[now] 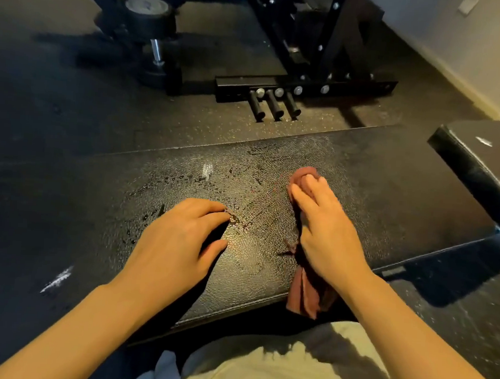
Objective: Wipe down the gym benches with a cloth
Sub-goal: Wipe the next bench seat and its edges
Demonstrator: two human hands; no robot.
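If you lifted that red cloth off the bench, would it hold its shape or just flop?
Probably flop: the cloth already droops in soft folds over the bench edge. It looks thin and light, bunching under the right hand. It may be damp, since the surface around it glistens, so it could cling a little.

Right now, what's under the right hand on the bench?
A reddish cloth lies under the right hand, pressed onto the bench. Its ends stick out past the fingertips and wrist; the middle part is covered.
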